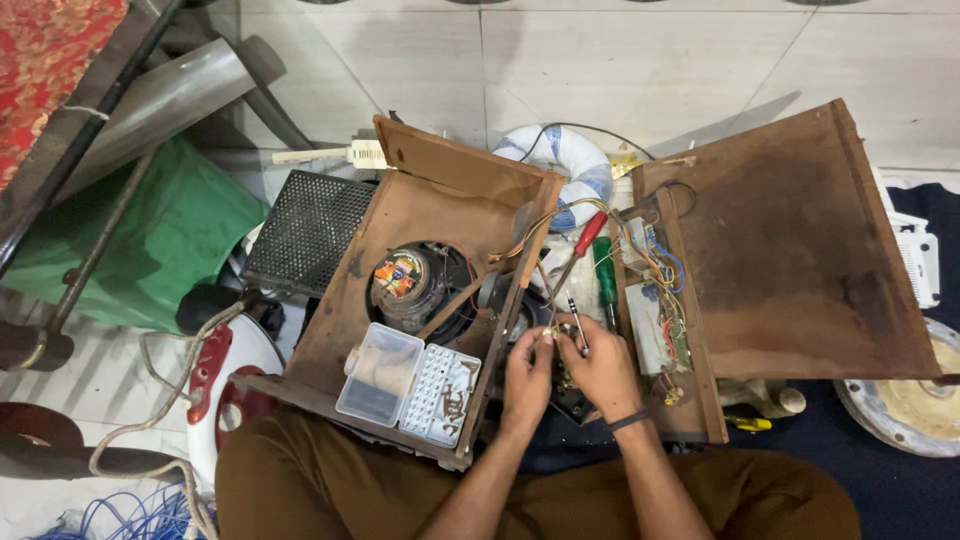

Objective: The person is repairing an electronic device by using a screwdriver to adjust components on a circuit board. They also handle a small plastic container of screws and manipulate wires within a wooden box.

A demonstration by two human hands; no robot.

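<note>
My left hand [527, 373] and my right hand [603, 365] meet over the gap between an open wooden speaker box [400, 205] and a brown wooden panel [790, 230]. The right hand pinches a thin metal tool [574, 315] whose tip points up and away. The left fingers pinch something small beside it; what it is stays hidden. Coloured wires [660, 265] and a circuit board [655, 335] lie just right of my hands. A red-handled screwdriver [590, 233] and a green-handled one [605, 280] rest above them. A round speaker [410, 280] sits inside the box.
A clear plastic parts box [410, 385] stands open on the box's near edge. A black metal grille [305, 230] lies left, with a green sheet [175, 230] beyond it. A white and blue ring [570, 165] sits behind. Blue wire [130, 515] coils at bottom left.
</note>
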